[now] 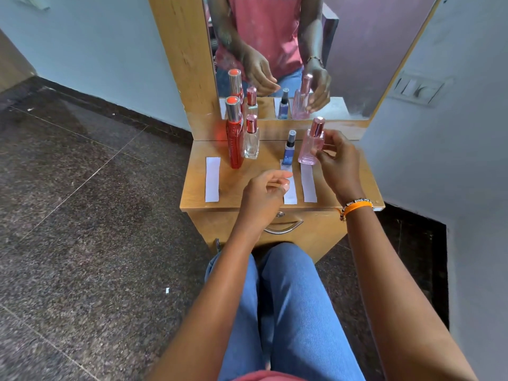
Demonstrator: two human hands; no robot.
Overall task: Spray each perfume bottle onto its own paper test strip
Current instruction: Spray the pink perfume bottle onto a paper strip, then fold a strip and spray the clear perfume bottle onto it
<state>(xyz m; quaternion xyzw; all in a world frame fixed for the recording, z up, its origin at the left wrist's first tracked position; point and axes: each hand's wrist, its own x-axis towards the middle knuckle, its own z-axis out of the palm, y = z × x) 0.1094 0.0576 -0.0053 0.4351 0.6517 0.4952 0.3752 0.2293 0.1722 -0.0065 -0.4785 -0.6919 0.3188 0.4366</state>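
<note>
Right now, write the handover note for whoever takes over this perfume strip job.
Right hand: gripping the pink bottle, cap still on, at the far end of the right strip.
Left hand: empty, loosely curled, hovering over the middle strip.
On the wooden table: red bottle and clear bottle stand together at back left, both capped; small blue bottle stands at the far end of the middle strip. Left strip lies alone. Only three strips are visible for four bottles.
Done: cannot tell whether any strip has been sprayed.
Left: uncap pink and spray its strip, then the others.
</note>
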